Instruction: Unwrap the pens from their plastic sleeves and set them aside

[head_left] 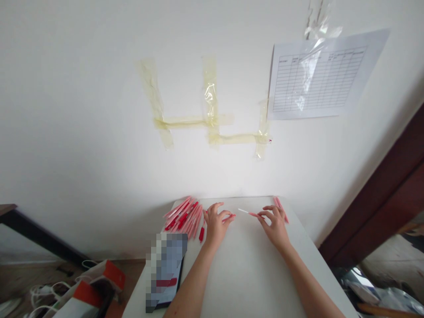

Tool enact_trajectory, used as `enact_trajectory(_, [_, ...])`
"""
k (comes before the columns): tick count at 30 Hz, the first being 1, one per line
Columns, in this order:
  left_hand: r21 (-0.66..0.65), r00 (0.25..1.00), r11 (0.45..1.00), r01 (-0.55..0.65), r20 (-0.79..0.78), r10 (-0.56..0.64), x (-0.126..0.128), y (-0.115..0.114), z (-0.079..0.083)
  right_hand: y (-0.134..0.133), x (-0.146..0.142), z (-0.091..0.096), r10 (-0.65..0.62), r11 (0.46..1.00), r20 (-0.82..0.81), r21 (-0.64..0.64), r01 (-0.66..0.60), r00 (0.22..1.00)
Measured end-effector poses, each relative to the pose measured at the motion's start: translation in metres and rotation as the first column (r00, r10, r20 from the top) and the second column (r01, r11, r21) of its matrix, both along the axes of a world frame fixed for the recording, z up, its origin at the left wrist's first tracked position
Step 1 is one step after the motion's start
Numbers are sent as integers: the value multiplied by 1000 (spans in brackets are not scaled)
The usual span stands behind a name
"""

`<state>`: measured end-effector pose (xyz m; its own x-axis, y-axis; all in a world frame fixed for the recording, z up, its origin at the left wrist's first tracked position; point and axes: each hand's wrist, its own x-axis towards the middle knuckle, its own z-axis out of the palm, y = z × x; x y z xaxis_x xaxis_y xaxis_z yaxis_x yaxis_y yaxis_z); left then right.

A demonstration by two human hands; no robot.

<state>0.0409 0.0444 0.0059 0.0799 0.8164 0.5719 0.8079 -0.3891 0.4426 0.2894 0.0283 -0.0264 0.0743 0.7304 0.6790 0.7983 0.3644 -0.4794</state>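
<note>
My left hand (pixel 215 224) rests on the white table (pixel 245 274) at the edge of a pile of several red and pink pen parts (pixel 184 215). Its fingers are curled round a red pen piece (pixel 229 217) that points right. My right hand (pixel 274 223) pinches a thin pen refill (pixel 248 213), white at its tip and pink near the fingers, pointing left toward the other hand. A gap separates the two pieces. A few pink pen barrels (pixel 280 206) lie behind my right hand.
A phone or tablet (pixel 165 271) lies at the table's left front edge. The white wall behind carries old tape strips (pixel 212 119) and a printed table sheet (pixel 318 79). Boxes and cables (pixel 82 291) lie on the floor at left; a dark wooden door frame (pixel 384 194) stands right.
</note>
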Motion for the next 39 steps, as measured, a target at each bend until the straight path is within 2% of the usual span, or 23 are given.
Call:
enact_trajectory(10, [-12, 1000, 1000, 2, -16, -2, -1, 0, -2, -6, -3, 10, 95, 995, 52, -11, -95, 994])
enact_trajectory(24, [-6, 989, 998, 70, -129, -70, 1, -5, 3, -8, -11, 11, 87, 995, 136, 39, -93, 987])
enact_trajectory(30, [-50, 989, 995, 87, -118, -92, 4, -4, 0, -8, -16, 10, 117, 990, 138, 67, -127, 983])
enact_trajectory(39, [-92, 985, 986, 143, -79, -150, 7, -5, -4, -8, -19, 7, 163, 986, 141, 16, -167, 977])
